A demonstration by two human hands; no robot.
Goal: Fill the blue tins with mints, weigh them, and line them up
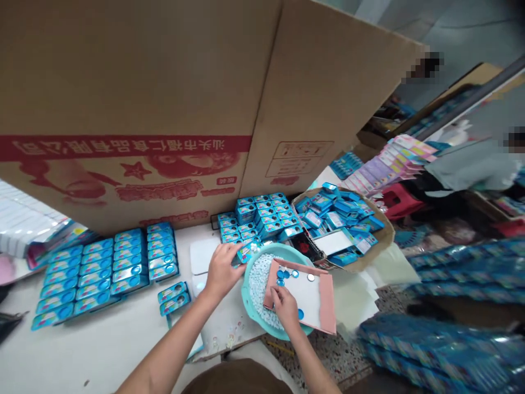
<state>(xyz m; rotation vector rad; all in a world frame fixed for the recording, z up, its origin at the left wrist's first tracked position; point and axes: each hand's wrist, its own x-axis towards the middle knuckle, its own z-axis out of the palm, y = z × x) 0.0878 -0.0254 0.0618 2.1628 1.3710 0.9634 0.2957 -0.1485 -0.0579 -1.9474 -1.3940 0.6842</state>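
My left hand (223, 269) is closed at the edge of a small blue box (247, 253), with a few white pellets on the box's far end. To its right is a turquoise basin (247, 304) of small white pellets (259, 279). A shallow pink cardboard tray (327, 298) with a white bottom rests across the basin. Several round blue lids (280, 274) and a silvery disc (310, 277) lie in the tray. My right hand (286, 309) is over the tray's left side, fingertips pinched together; what they hold, if anything, is hidden.
Rows of blue boxes (96, 273) stand at the left, with a small pair (174, 298) nearer me. More are stacked (270, 214) behind the basin. A cut-down carton (388, 235) holds loose ones. A large cardboard box (164, 109) walls off the back. Other people are at the right.
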